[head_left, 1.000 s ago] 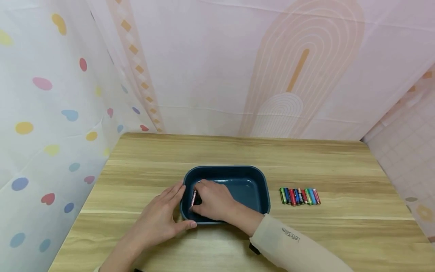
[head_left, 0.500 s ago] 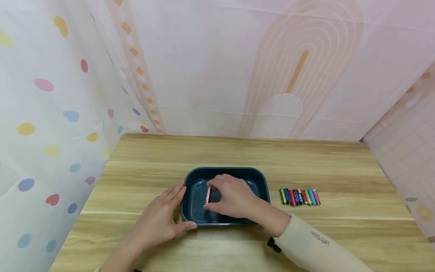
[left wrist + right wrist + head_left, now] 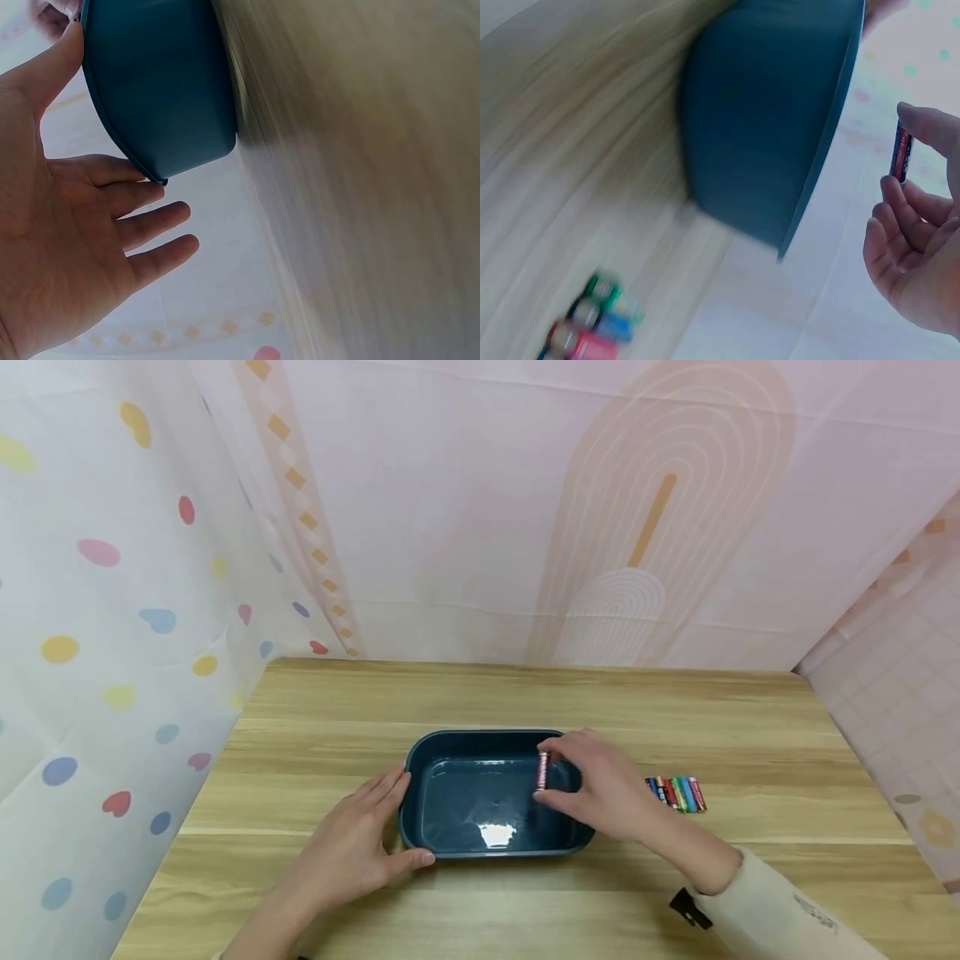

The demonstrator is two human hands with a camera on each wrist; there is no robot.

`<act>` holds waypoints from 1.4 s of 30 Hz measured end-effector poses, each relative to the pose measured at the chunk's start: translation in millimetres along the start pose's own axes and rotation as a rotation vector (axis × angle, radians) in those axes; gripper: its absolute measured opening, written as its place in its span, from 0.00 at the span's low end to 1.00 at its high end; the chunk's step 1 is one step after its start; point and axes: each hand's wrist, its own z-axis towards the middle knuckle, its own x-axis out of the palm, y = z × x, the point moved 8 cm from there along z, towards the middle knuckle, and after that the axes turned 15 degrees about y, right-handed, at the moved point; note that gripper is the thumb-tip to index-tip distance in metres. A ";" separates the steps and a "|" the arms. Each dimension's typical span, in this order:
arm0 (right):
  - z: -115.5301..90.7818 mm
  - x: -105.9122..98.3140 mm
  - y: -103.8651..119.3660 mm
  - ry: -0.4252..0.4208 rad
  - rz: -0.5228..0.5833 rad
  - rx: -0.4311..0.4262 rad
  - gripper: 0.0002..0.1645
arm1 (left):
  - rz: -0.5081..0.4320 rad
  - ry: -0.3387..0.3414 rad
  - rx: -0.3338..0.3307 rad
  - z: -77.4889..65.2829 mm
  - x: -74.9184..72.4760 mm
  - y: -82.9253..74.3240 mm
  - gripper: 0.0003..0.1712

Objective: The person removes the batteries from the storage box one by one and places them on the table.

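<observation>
My right hand (image 3: 603, 785) pinches a pink-and-dark battery (image 3: 542, 772) by its two ends, between thumb and fingertips. It hovers over the right part of a dark blue rectangular basin (image 3: 465, 793). In the right wrist view the same battery (image 3: 901, 152) is raised above the rim. With fingers spread and straight, my left hand (image 3: 356, 839) touches the basin's left side, thumb at the front corner. The left wrist view has this hand (image 3: 82, 217) against the basin's outer wall (image 3: 161, 82), two fingers reaching free of it.
To the right of the basin, several colourful batteries (image 3: 681, 794) lie side by side in a row, partly hidden by my right hand. The wooden table (image 3: 360, 702) ends at a patterned cloth (image 3: 450, 527) behind and a dotted cloth (image 3: 150, 693) at left.
My right hand has lifted the battery from the left end of the basin and carried it rightward to the right end. My left hand has stayed in place.
</observation>
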 end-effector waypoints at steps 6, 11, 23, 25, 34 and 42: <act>-36.1 -22.7 -31.8 -0.061 0.022 0.041 0.29 | 0.010 -0.016 0.015 0.2 -1.3 -1.4 0.63; -69.4 -43.5 -62.1 -0.123 0.000 0.043 0.28 | 0.008 -0.013 0.014 -0.1 -1.5 -1.9 0.63; -126.3 -62.1 -136.9 -0.083 -0.105 0.211 0.25 | 0.004 0.003 -0.003 -2.8 -0.9 -0.5 0.63; -131.0 -59.0 -143.5 -0.066 -0.142 0.224 0.25 | 0.003 0.001 0.001 -2.9 -1.0 -1.0 0.63; -139.5 -36.1 -171.7 0.114 -0.110 0.315 0.32 | -0.004 -0.002 0.002 -4.4 -2.6 -2.7 0.62; -136.6 -27.9 -178.2 0.149 -0.072 0.282 0.30 | -0.004 -0.010 0.009 -3.6 -2.6 -3.6 0.62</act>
